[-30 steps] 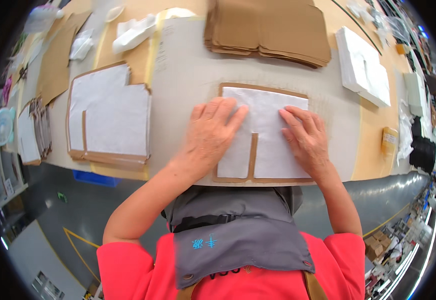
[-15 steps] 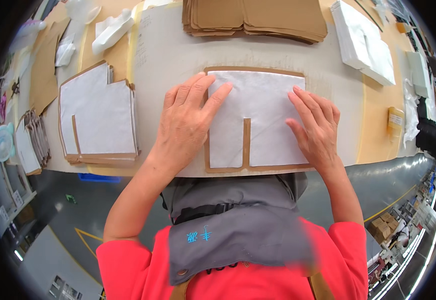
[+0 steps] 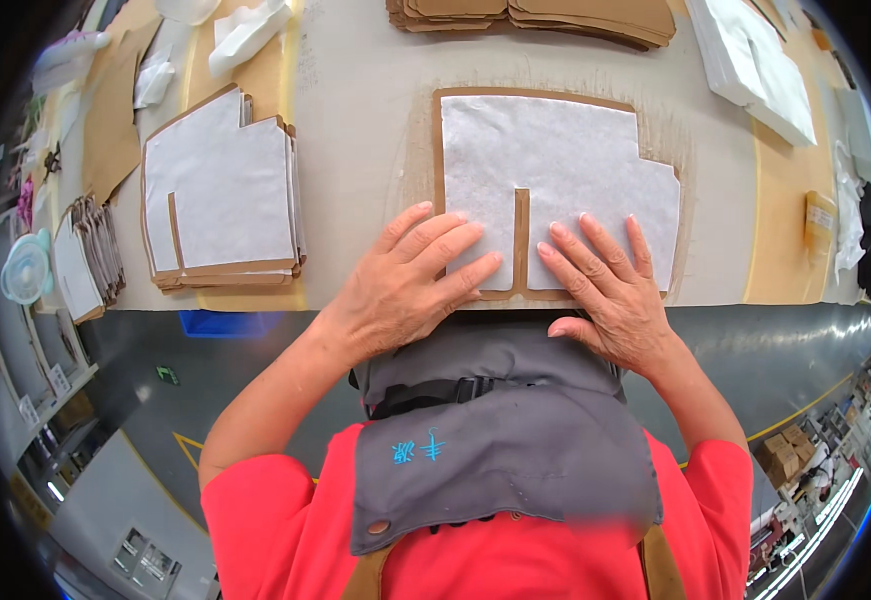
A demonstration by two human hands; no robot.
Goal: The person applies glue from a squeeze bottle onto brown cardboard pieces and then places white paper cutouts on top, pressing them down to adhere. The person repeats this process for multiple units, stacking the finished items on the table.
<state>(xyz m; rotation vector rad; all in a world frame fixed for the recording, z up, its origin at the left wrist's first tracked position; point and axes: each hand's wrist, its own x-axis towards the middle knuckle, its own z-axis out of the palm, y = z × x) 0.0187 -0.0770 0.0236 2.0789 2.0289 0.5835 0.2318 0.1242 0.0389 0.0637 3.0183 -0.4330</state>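
- Both hands have moved down the white sheet (image 3: 556, 140) since the earlier frame, from its upper part to the near edge.
- White sheet lies on a brown panel (image 3: 522, 240) at the tabletop's (image 3: 366, 120) near edge; brown shows along its border and in the slot.
- Left hand (image 3: 406, 285): fingers extended, slightly parted, laid over the sheet's left side, gripping nothing.
- Right hand (image 3: 611, 295): fingers spread wide on the sheet right of the slot, thumb out past the tabletop's edge, gripping nothing. How hard either presses, I cannot tell.
- Dragging fingers could skew or wrinkle the sheet, leaving an uneven border; a pull toward the body could bring the panel over the edge.
- Farther out: left pile (image 3: 226, 190), brown stack (image 3: 596, 20), white stack (image 3: 766, 85), bottle (image 3: 820, 225).
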